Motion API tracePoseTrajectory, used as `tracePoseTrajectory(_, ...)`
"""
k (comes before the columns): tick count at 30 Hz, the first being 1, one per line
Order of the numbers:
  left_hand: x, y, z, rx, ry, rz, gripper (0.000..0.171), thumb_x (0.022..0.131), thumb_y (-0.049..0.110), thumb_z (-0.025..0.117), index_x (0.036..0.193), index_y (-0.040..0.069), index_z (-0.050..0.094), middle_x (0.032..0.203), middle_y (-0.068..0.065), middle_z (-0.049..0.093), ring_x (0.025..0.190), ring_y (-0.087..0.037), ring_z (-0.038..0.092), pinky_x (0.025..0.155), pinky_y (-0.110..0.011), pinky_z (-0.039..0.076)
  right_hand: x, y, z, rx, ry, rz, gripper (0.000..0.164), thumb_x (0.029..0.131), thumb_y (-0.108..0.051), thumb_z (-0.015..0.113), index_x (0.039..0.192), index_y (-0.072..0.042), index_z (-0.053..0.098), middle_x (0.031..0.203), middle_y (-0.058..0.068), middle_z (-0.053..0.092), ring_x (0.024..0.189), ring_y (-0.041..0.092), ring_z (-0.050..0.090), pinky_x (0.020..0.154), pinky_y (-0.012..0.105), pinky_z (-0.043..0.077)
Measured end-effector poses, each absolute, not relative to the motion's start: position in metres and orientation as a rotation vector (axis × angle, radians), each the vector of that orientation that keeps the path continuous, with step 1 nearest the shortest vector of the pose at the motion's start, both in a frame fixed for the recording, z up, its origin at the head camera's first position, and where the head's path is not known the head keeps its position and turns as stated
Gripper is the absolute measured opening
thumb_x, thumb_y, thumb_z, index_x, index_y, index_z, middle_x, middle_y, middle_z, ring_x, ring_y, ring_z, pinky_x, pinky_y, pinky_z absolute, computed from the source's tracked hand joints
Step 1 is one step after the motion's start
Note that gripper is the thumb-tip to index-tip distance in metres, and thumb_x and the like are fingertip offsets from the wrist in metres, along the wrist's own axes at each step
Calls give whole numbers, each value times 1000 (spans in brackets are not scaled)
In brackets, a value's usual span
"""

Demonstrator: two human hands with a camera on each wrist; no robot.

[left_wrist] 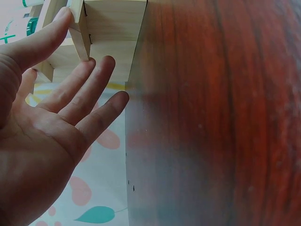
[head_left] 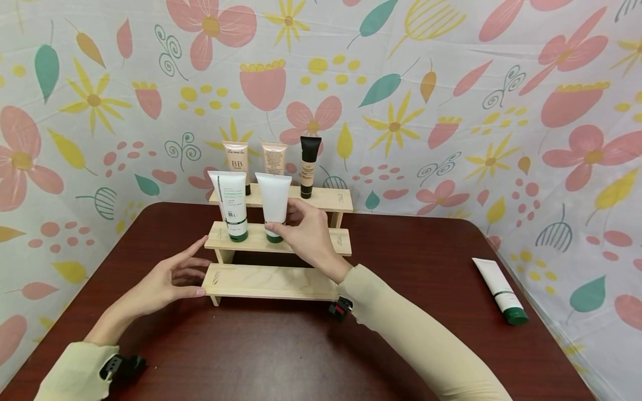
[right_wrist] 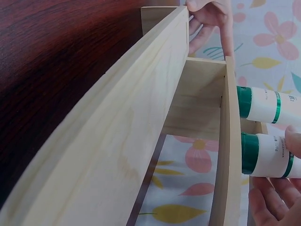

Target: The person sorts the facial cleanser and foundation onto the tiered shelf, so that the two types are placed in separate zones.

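A three-tier wooden stand stands on the dark red table. My right hand pinches a white squeeze tube with a green cap, upright on the middle tier; the right wrist view shows its green cap at the board. Left of it, a second white tube with green lettering stands on the same tier. With fingers spread, my left hand touches the stand's left end. In the left wrist view, that hand's thumb and fingertips lie against the wood.
On the top tier stand a BB cream tube, a beige tube and a black-capped tube. Another white tube with a green cap lies at the table's right side. A flower-patterned cloth hangs behind the table.
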State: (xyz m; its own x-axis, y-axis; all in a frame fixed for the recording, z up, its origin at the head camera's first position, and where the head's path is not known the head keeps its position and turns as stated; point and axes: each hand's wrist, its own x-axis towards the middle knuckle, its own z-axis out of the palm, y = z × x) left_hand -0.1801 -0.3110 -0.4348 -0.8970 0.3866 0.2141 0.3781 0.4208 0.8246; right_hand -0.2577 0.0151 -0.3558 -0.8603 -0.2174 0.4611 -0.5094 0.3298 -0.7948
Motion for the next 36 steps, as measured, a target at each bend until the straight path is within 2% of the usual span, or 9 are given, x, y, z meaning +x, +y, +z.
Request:
tracePoseTrajectory(6, -181, -311, -435, 711, 2640, 1526, 106, 88, 7, 87, 170, 21, 22, 133, -23, 65, 110, -29, 70, 91, -34, 57, -258, 17, -356, 681, -2317, 1551, 47, 82, -19, 94, 123, -8, 75, 98, 1, 76, 87, 12, 73, 79, 31, 59)
tracePoseTrajectory(18, -180, -311, -434, 712, 2654, 1519, 106, 87, 7, 88, 170, 20, 23, 132, -22, 66, 109, -28, 71, 92, -32, 57, -259, 26, -357, 771, -2317, 1564, 55, 85, -15, 92, 135, -9, 73, 106, 4, 79, 91, 12, 75, 85, 33, 60)
tracePoseTrajectory(23, -180, -310, -435, 694, 2656, 1509, 106, 87, 9, 88, 170, 21, 22, 132, -22, 65, 110, -29, 70, 92, -32, 56, -259, 31, -358, 803, -2313, 1555, 50, 86, -15, 91, 133, -11, 74, 106, 1, 79, 93, 12, 75, 83, 33, 60)
tracePoseTrajectory(27, -179, -311, -435, 693, 2659, 1507, 106, 87, 8, 88, 170, 21, 22, 132, -22, 65, 110, -29, 70, 92, -32, 56, -258, 38, -358, 773, -2328, 1545, 50, 86, -17, 91, 132, -10, 74, 106, 3, 78, 95, 16, 75, 81, 33, 60)
tracePoseTrajectory(32, -179, -311, -435, 705, 2656, 1518, 106, 87, 7, 87, 170, 20, 23, 132, -22, 66, 109, -26, 71, 92, -31, 56, -256, 49, -360, 715, -2347, 1518, 46, 86, -22, 91, 129, -11, 76, 105, 7, 78, 88, 12, 73, 80, 32, 59)
tracePoseTrajectory(36, -179, -310, -434, 702, 2647, 1520, 106, 87, 7, 87, 170, 20, 23, 132, -23, 65, 109, -27, 71, 91, -32, 57, -253, 61, -362, 700, -2332, 1507, 40, 87, -21, 91, 123, -11, 78, 99, 5, 77, 85, 11, 72, 79, 33, 59)
